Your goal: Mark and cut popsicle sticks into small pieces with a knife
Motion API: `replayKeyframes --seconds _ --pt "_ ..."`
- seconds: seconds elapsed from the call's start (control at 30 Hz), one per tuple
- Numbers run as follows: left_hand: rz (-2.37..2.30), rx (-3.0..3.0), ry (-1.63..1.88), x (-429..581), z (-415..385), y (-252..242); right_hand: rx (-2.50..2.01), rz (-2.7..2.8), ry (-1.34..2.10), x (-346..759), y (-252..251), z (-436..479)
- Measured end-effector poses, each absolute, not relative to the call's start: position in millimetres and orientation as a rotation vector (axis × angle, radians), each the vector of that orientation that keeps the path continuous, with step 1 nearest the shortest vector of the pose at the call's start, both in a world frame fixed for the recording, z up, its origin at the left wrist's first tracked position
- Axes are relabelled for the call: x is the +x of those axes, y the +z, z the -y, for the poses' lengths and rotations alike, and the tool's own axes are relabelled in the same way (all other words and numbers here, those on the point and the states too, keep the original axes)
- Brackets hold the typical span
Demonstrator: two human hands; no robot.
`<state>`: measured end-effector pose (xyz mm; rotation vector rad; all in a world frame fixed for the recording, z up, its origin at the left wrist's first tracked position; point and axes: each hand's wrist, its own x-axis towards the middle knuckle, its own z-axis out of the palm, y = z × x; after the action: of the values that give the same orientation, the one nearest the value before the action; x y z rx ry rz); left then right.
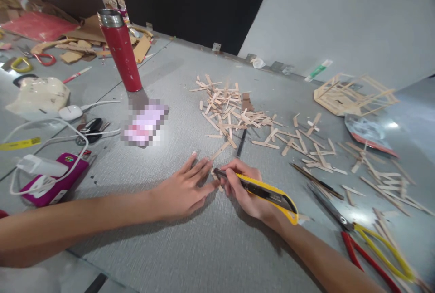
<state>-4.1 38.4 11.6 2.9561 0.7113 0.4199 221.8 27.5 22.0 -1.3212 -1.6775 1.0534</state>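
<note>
My right hand (pixel 245 188) is wrapped round a yellow and black utility knife (pixel 268 192), its blade end pointing left onto a small wooden stick (pixel 216 178) on the grey table (pixel 204 247). My left hand (pixel 185 188) lies flat beside it, fingers stretched out and pressing that stick down at the fingertips. A heap of cut wooden sticks (pixel 231 109) lies just beyond both hands.
Red and yellow handled pliers (pixel 370 243) lie at the right, with more loose sticks (pixel 380 179). A stick-built frame (pixel 353 95) sits far right. A red flask (pixel 121 50) stands at the back left, near cables, a magenta power bank (pixel 54 182) and cardboard scraps (pixel 84 39).
</note>
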Motion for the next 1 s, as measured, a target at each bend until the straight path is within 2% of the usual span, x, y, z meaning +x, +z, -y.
replayKeyframes --seconds 0.47,0.73,1.0 --pt "-0.706 2.964 0.447 -4 -38 11 -1.313 1.676 1.084 224 18 -29" --pt "-0.691 2.935 0.475 -3 -40 8 -1.378 1.852 0.827 215 38 -30" --pt "-0.654 2.890 0.513 -3 -41 10 -1.325 1.859 0.842 218 42 -34"
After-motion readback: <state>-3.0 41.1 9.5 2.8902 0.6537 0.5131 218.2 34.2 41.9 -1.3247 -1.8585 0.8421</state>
